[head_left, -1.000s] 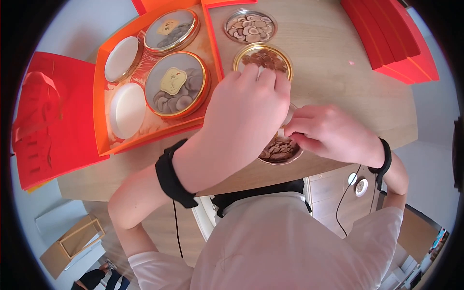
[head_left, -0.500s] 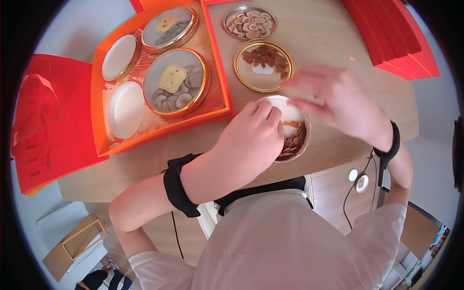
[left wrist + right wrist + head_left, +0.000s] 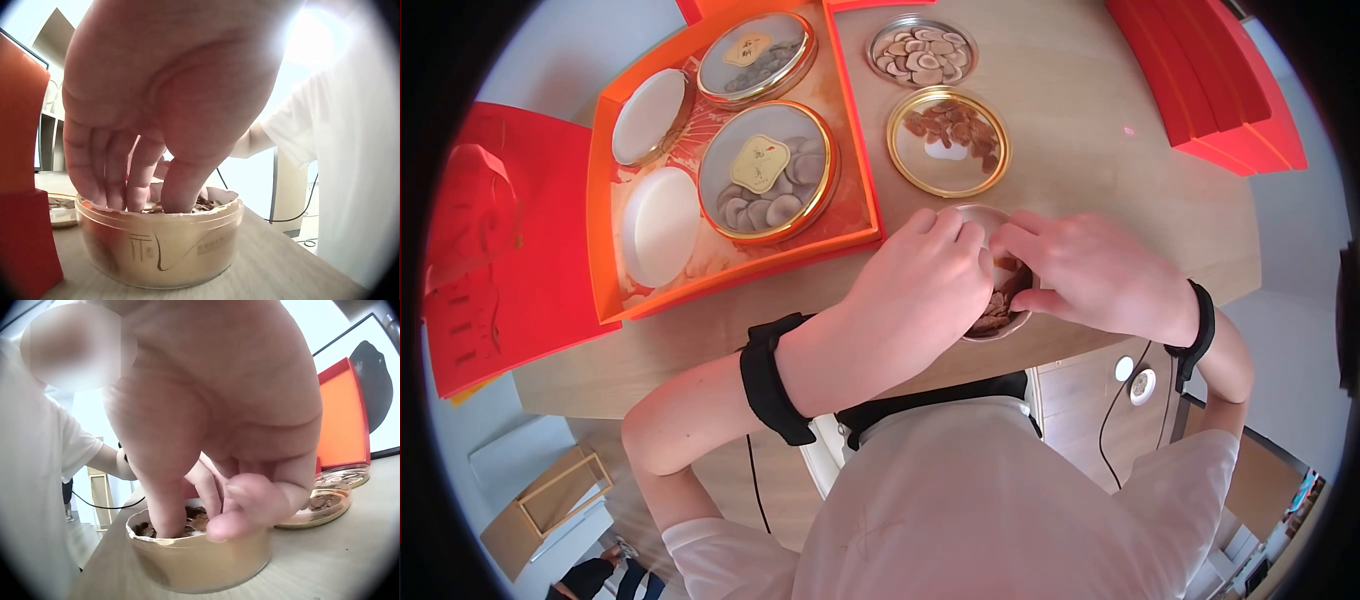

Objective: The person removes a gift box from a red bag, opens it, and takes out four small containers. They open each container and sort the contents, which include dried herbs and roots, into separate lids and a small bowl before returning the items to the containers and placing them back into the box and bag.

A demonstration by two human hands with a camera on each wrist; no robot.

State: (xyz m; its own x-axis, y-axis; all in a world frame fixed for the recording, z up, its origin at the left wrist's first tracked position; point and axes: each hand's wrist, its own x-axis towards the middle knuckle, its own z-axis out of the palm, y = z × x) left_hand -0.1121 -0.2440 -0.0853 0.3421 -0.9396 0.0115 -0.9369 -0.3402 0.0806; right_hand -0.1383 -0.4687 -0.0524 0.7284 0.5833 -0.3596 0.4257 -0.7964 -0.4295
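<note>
A round gold tub (image 3: 159, 247) with a white inside stands near the table's front edge. Thin reddish-brown dried slices (image 3: 996, 318) lie in it. My left hand (image 3: 920, 275) reaches down over the tub's left side, fingers and thumb inside the rim; its fingertips are hidden, so I cannot tell whether they pinch a slice. Opposite, my right hand (image 3: 1090, 270) dips its thumb inside, apart from its fingers, which hang bent over the far rim in the right wrist view. Beyond the tub, a gold-rimmed clear lid (image 3: 948, 165) holds more brown slices.
A silver-rimmed dish (image 3: 922, 52) of pale round slices stands farther back. At left, an orange-red gift box (image 3: 606, 240) holds two labelled tubs (image 3: 768, 165) and two white round inserts (image 3: 662, 228). Red boxes (image 3: 1200, 70) stand back right; a red bag (image 3: 510, 260) is far left.
My left hand has come back from over the gold-rimmed lid to the tub. My right hand lifted away toward the lid, then returned to the tub's right side.
</note>
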